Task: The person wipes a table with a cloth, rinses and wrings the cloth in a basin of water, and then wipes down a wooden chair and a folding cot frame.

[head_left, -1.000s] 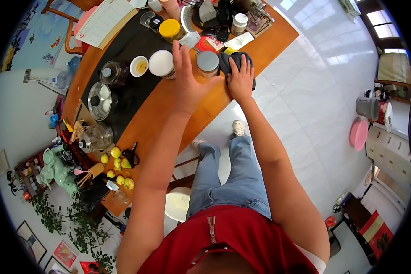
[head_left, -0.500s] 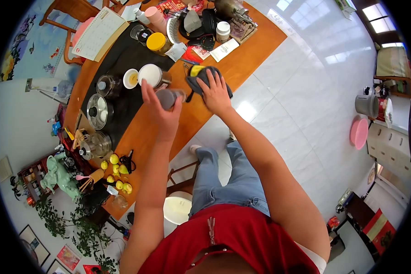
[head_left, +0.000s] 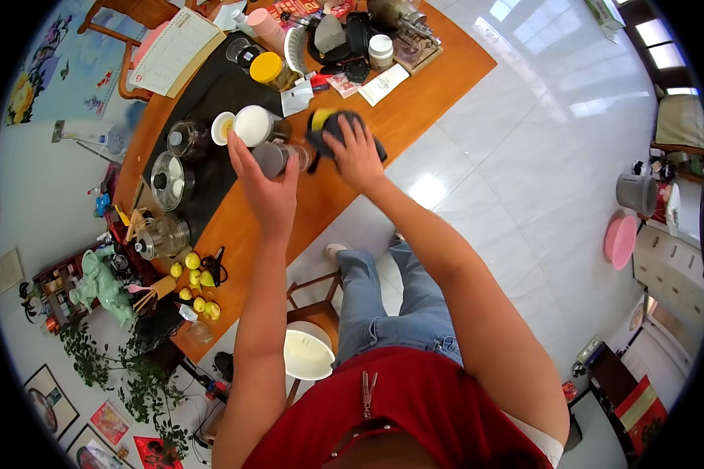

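My left hand (head_left: 266,191) is wrapped round a clear jar with a grey lid (head_left: 270,159), beside a white-lidded jar (head_left: 253,126) on the wooden table (head_left: 321,207). My right hand (head_left: 357,155) presses down on a dark grey cloth with a yellow patch (head_left: 322,120), its fingers spread over the fabric. Just left of the white-lidded jar is a small white cup (head_left: 222,127). Behind them a yellow-lidded jar (head_left: 267,68) stands near a white packet (head_left: 296,98).
Glass pots (head_left: 168,181) and yellow fruit (head_left: 193,260) line the table's left side. Toward the back right are a white bottle (head_left: 381,51) and a white tube (head_left: 384,84). A white basin (head_left: 307,352) rests on a chair below the table edge.
My left hand has closed on the grey-lidded jar, which has moved left beside the white-lidded jar. My right hand and the cloth have slid left across the table.
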A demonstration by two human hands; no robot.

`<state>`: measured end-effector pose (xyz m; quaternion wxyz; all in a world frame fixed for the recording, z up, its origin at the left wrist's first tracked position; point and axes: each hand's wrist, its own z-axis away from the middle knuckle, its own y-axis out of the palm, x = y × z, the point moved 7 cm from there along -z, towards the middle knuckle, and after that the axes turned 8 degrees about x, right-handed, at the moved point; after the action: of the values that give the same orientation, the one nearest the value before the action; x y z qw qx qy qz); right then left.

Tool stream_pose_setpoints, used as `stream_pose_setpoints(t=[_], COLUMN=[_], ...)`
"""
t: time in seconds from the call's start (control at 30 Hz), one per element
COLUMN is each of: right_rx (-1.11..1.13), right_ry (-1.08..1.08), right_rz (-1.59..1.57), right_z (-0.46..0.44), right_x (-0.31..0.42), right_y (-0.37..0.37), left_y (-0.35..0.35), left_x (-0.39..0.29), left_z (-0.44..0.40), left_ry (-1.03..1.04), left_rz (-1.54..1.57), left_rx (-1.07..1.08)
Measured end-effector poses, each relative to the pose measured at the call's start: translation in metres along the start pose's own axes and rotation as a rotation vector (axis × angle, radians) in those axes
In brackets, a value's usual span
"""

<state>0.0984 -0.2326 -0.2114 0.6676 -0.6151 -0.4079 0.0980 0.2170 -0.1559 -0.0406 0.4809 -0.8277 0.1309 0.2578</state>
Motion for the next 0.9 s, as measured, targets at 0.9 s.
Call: stream_pose_setpoints(t=[0.9], right_rx=[-0.488], right_ry=[0.732], right_rz=[-0.107], right_z=[-0.023], right_x=[-0.321], right_y=[-0.109], left_y=[0.082], left_x=[-0.017], left_z=[-0.077], left_ry=[0.021], left_rz=[-0.109], left_rx=[-0.096])
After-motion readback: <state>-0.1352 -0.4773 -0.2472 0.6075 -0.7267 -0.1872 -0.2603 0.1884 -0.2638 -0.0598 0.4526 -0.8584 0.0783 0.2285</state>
